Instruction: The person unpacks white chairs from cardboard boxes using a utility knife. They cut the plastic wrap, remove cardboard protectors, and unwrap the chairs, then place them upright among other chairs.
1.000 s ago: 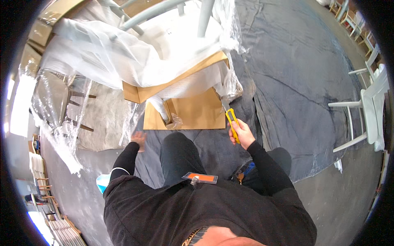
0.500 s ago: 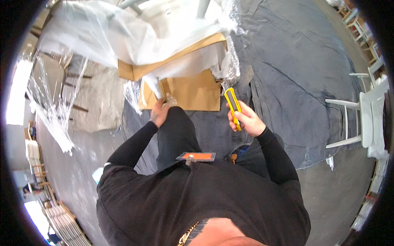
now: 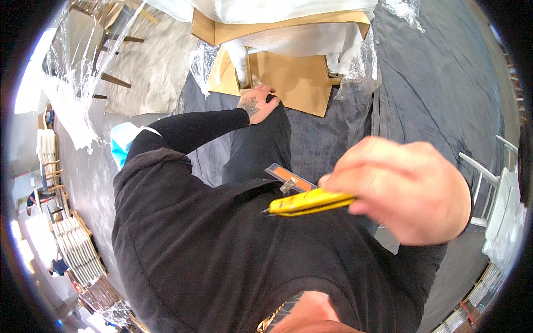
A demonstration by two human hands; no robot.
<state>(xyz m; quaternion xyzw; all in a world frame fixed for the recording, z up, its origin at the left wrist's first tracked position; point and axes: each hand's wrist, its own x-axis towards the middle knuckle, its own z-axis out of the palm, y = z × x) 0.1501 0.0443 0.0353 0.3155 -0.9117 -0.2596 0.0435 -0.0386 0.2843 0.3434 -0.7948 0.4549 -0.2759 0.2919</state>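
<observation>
A yellow utility knife (image 3: 311,202) is gripped in my right hand (image 3: 405,191), raised in front of my chest with its tip pointing left. My left hand (image 3: 257,104) lies on my bent knee with its fingers apart, beside a piece of flat brown cardboard (image 3: 291,77) on the floor cloth. Above that cardboard stands a piece wrapped in white foam (image 3: 294,41), with a cardboard edge strip (image 3: 283,26) along it and a wrapped leg (image 3: 237,60) reaching down. Crumpled clear plastic film (image 3: 358,72) hangs at its right side.
A dark grey cloth (image 3: 427,89) covers the floor. At the left are more clear film (image 3: 78,100), dark wooden legs (image 3: 115,80) and a pale sheet (image 3: 147,72). A white chair (image 3: 502,194) lies at the right. Stacked pale pieces (image 3: 75,244) stand at the lower left.
My right hand has come up and nearer, and the knife has swung from pointing away to pointing left. My left hand has shifted onto the knee. The view has tilted toward my body.
</observation>
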